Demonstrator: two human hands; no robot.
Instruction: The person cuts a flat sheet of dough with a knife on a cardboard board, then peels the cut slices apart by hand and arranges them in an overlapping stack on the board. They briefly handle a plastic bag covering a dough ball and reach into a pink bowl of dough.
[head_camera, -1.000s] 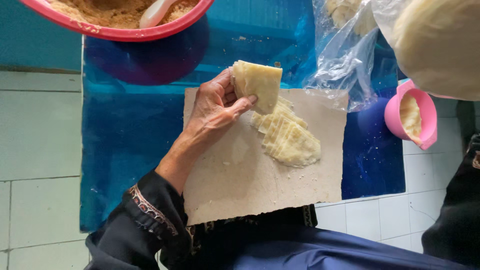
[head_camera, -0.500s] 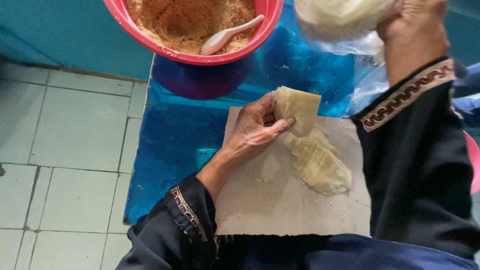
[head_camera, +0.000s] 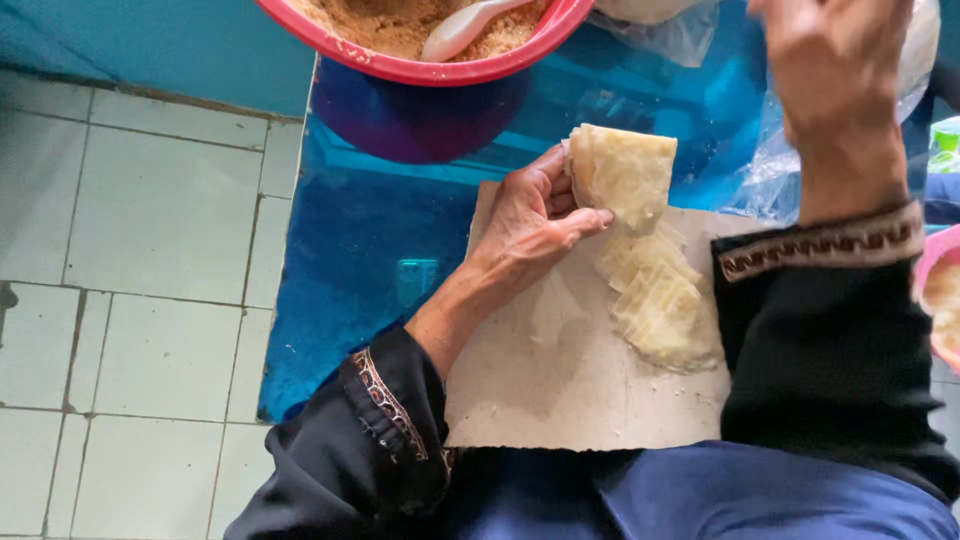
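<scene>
On the card (head_camera: 560, 390), the left hand (head_camera: 530, 225) still pinches a folded dough (head_camera: 622, 175), tipped up on its edge. Flat dough (head_camera: 660, 305) lies just beside it. Now the right hand (head_camera: 835, 80) has reached up to a bag (head_camera: 680, 30); its fingers are hidden. Nearby sits a red bowl (head_camera: 430, 70) with a spoon (head_camera: 462, 28).

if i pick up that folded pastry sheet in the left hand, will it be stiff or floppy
Probably floppy: the folded pastry sheet stands only where the left hand pinches it. It looks thin and light, so likely easy to tear. The flat pieces on the cardboard lie limp, which suggests the same.
</scene>
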